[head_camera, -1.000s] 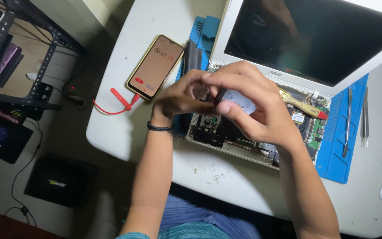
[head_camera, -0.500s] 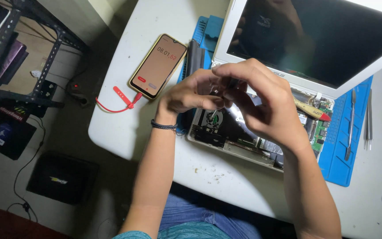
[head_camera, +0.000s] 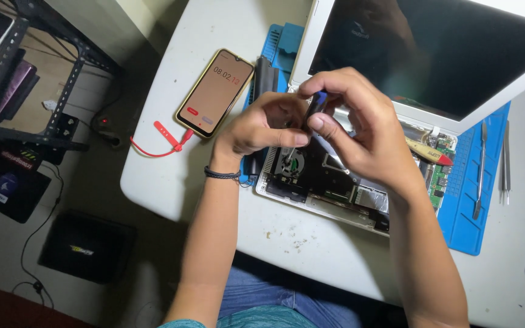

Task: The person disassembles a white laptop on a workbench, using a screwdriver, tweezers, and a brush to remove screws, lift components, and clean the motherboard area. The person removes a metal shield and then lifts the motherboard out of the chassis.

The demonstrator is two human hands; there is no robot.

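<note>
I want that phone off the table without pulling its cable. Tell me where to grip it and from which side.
Grip the phone across its two long edges, near the top end. It lies flat, screen up, so only the thin edges offer hold. Come from above on the far side, because the red cable plugs into the near end and the left hand sits close by.

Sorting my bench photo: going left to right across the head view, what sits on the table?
Red cable → phone → left hand → right hand → blue mat → metal tools.
</note>
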